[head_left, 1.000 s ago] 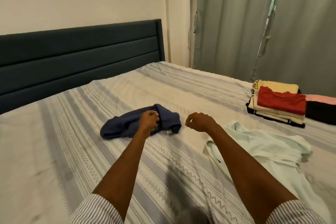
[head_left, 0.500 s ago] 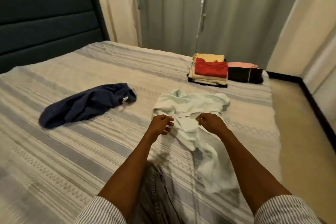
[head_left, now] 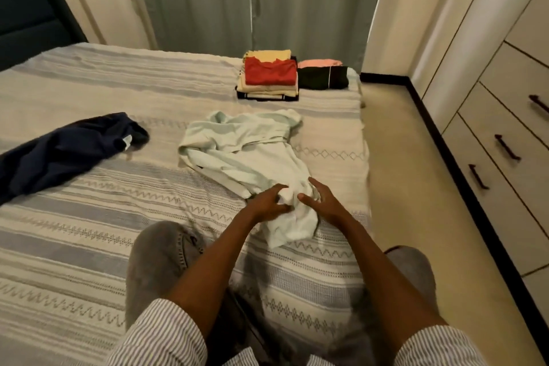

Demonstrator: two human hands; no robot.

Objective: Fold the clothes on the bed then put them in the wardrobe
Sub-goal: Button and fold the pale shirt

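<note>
A crumpled pale green garment (head_left: 243,148) lies on the striped bed (head_left: 89,226) in front of me. My left hand (head_left: 266,202) pinches a bunch of its near end between thumb and fingers. My right hand (head_left: 322,202) rests on the same end just to the right, fingers and thumb spread. A dark navy garment (head_left: 65,151) lies unfolded further left. At the bed's far corner stands a folded stack (head_left: 269,77) with a red piece on top. Beside it lie a black folded piece (head_left: 322,77) and a pink one (head_left: 319,62).
The wardrobe (head_left: 505,116), with drawers and dark handles, lines the right wall. A strip of bare floor (head_left: 416,187) runs between it and the bed. Grey curtains (head_left: 252,0) hang behind the bed. My grey-trousered knee (head_left: 157,255) rests on the bed.
My view swung right, away from the navy garment. Both hands moved to the pale green garment's near end, and the left hand took hold of it.
</note>
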